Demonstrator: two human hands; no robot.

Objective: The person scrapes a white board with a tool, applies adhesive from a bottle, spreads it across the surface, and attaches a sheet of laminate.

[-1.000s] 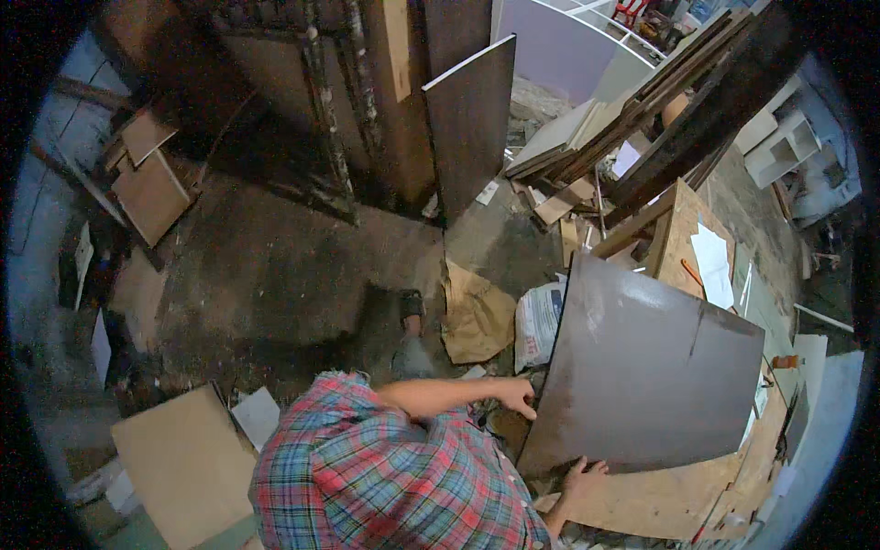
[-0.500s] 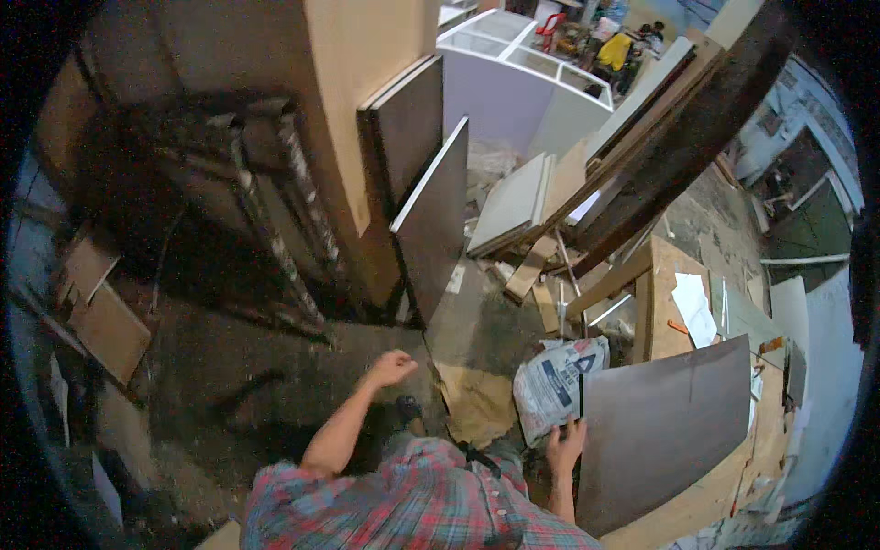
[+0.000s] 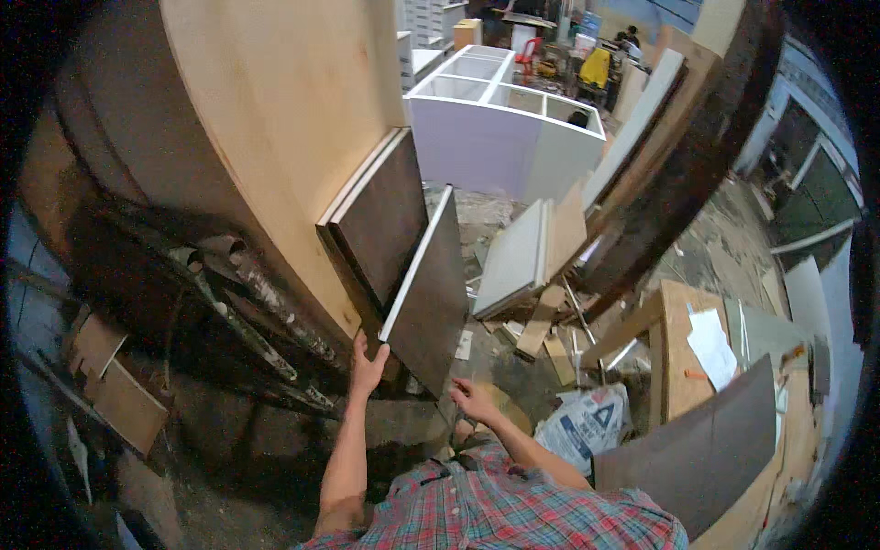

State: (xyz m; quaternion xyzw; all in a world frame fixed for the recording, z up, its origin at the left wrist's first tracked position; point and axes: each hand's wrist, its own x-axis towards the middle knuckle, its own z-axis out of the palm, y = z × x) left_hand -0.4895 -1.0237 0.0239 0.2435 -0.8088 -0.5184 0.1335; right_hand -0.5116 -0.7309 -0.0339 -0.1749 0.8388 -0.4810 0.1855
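My left hand (image 3: 368, 367) is at the near lower corner of a dark brown board (image 3: 431, 284) with a white edge, which leans upright at a tilt. Its fingers and thumb are spread, close to or touching that corner. Just right of the board's bottom end is my right hand (image 3: 473, 401), with its fingers partly bent and apart and nothing seen in them. Whether it touches the board I cannot tell. Behind this board, more dark brown boards (image 3: 380, 211) with pale edges lean against a tall light wood panel (image 3: 275, 119).
On the wooden worktable (image 3: 674, 321) at right lie a white paper (image 3: 710, 346) and a large brown sheet (image 3: 706, 449). A white printed sack (image 3: 582, 426) stands beside it. Pale panels (image 3: 513, 261) and wood offcuts (image 3: 541, 325) are ahead; metal tubes (image 3: 247, 302) lean at left.
My right hand has left the brown sheet by the sack and come over to the leaning board. My left hand has moved forward to the board's corner and its fingers have spread.
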